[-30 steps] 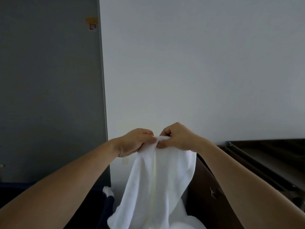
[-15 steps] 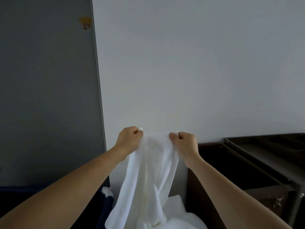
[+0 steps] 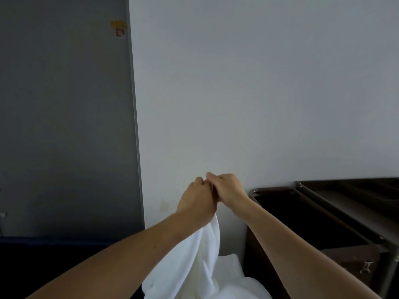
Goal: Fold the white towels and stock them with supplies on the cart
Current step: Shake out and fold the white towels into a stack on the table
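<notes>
Left of the cart (image 3: 272, 189), the white towel (image 3: 195, 253) hangs from the closed grip of the left hand (image 3: 198, 200). The right hand (image 3: 230, 189) curls against it, but I cannot tell if it holds cloth. The towel looks soft and light, so I would take it at its corners

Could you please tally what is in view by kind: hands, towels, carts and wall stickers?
Hands: 2 (left hand, right hand)
Held towel: 1
Towel heap: 1
Cart: 1
Sticker: 1
Total: 6

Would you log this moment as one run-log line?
left hand: holds hanging white towel | right hand: touching left, grip hidden | cart: at right
</notes>
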Demonstrator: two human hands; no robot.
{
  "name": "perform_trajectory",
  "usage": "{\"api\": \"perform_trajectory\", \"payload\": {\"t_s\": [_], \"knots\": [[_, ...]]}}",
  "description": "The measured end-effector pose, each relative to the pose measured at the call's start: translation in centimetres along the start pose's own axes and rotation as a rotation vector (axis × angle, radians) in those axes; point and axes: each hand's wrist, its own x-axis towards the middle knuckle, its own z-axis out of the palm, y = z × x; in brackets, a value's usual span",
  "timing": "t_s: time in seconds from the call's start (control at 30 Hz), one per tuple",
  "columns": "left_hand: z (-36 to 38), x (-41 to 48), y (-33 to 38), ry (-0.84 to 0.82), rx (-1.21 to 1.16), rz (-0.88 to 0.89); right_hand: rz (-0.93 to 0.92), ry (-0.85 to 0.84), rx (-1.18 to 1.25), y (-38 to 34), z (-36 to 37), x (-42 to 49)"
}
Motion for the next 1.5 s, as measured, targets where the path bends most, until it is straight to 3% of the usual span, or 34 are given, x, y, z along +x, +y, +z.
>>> {"api": "perform_trajectory", "payload": {"t_s": [0.17, 0.27, 0.4, 0.5, 0.6, 0.7, 0.8, 0.9, 1.0, 1.1, 1.2, 1.3, 1.5], "knots": [[1.5, -1.4, 0.9, -0.078, -0.059, 0.027, 0.008, -0.054, 0.101, 0.6, -1.4, 0.1], [-0.3, -1.0, 0.1, -0.205, -0.333, 0.061, -0.003, 0.012, 0.008, 1.2, -2.8, 0.5], [-3.7, 1.4, -2.0, -0.009, -0.487, -0.006, -0.051, -0.060, 0.138, -0.2, -5.1, 1.1], [-7.0, 3.8, -2.5, -0.102, -0.757, 0.005, -0.185, -0.171, 0.193, -4.6, -6.1, 1.5], [-10.5, 5.9, -2.5, -0.100, -0.978, 0.073, -0.337, -0.097, 0.337, -10.0, -7.3, 2.6], [-12.6, 7.0, -2.8, 0.025, -0.885, 0.109, -0.405, -0.012, 0.344, -12.7, -8.3, 3.6], [-11.5, 5.9, -3.8, 0.020, -0.591, 0.138, -0.319, -0.096, 0.126, -11.6, -8.0, 3.4], [-9.3, 4.2, -4.3, 0.034, -0.632, 0.171, -0.355, -0.134, -0.067, -12.7, -7.4, 2.7], [-10.7, 5.0, -3.8, 0.334, -0.733, 0.214, -0.528, -0.062, 0.042, -18.6, -7.5, 2.4], [-13.8, 5.9, -3.3, 0.554, -0.716, 0.253, -0.600, -0.139, 0.192, -22.3, -7.2, 2.6], [-14.1, 4.5, -3.7, 0.452, -0.702, 0.281, -0.541, -0.230, 0.092, -21.2, -6.8, 3.0], [-12.9, 3.7, -4.7, 0.387, -0.834, 0.194, -0.529, -0.286, 0.011, -20.3, -6.0, 2.8], [-13.7, 3.7, -5.4, 0.275, -0.900, 0.126, -0.490, -0.371, 0.011, -19.0, -5.3, 3.0]]}}
